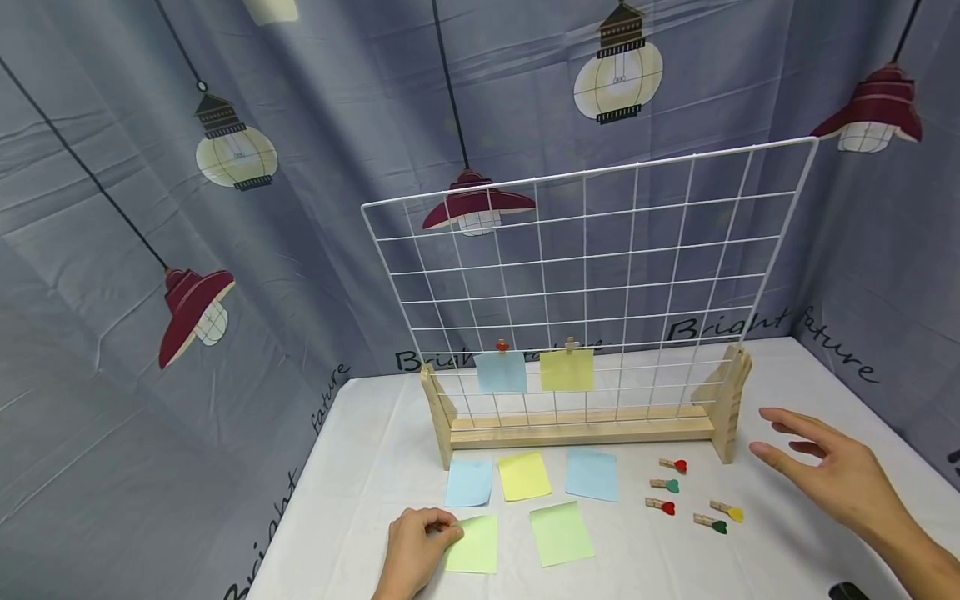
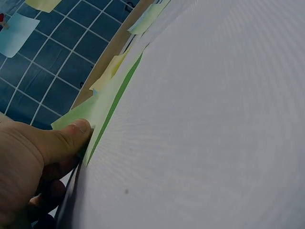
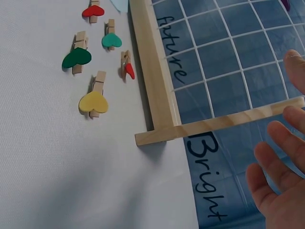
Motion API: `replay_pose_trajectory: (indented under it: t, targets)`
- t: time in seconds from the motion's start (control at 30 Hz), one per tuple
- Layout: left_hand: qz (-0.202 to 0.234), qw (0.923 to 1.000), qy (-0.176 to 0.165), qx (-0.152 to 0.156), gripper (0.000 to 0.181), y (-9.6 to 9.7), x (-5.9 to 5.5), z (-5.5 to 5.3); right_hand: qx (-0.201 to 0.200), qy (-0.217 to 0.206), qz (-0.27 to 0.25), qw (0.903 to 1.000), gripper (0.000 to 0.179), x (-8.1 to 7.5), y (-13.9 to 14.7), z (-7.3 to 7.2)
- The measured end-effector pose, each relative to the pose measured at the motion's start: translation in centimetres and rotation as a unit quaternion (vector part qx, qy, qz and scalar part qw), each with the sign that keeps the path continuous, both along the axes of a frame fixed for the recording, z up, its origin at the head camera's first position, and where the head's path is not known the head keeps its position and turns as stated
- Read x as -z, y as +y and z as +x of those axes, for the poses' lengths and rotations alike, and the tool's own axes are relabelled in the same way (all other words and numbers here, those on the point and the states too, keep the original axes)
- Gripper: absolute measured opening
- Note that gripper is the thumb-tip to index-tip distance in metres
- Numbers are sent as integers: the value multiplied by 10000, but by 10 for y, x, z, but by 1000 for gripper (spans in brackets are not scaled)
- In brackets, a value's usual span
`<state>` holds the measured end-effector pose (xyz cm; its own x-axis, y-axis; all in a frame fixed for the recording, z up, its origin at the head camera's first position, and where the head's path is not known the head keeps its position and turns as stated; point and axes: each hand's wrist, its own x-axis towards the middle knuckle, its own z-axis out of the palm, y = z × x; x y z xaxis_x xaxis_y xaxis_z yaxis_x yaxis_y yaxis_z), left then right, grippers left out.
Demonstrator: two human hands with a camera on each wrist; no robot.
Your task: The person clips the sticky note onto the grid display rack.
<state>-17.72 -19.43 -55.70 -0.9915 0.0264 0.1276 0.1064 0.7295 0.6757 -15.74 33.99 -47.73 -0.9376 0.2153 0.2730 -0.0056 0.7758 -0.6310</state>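
My left hand (image 1: 417,546) pinches the left edge of a light green sticky note (image 1: 474,546) at the front of the table. In the left wrist view the thumb (image 2: 78,128) lies over that note (image 2: 107,107), whose edge stands a little off the cloth. My right hand (image 1: 840,467) is in the air right of the wooden stand, thumb and fingers spread with nothing between them. Several heart clothespins, among them a yellow one (image 3: 94,101) and a dark green one (image 3: 76,57), lie on the table left of it.
A white wire grid (image 1: 585,250) stands in a wooden base (image 1: 585,429). Clothespins hold a blue note (image 1: 501,372) and a yellow note (image 1: 567,372) on it. Other notes lie in front, including a second green one (image 1: 562,533). A black object (image 1: 847,591) sits at the bottom right.
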Motion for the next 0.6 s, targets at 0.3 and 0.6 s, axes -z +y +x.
replay_pose_trajectory:
  t: [0.3, 0.6]
  targets:
    - [236, 9997, -47, 98, 7, -2, -9, -6, -14, 20, -22, 10000, 70, 0, -1, 0]
    - [262, 9987, 300, 326, 5, 0, -27, -11, -102, 113, -78, 9999, 67, 4, -4, 0]
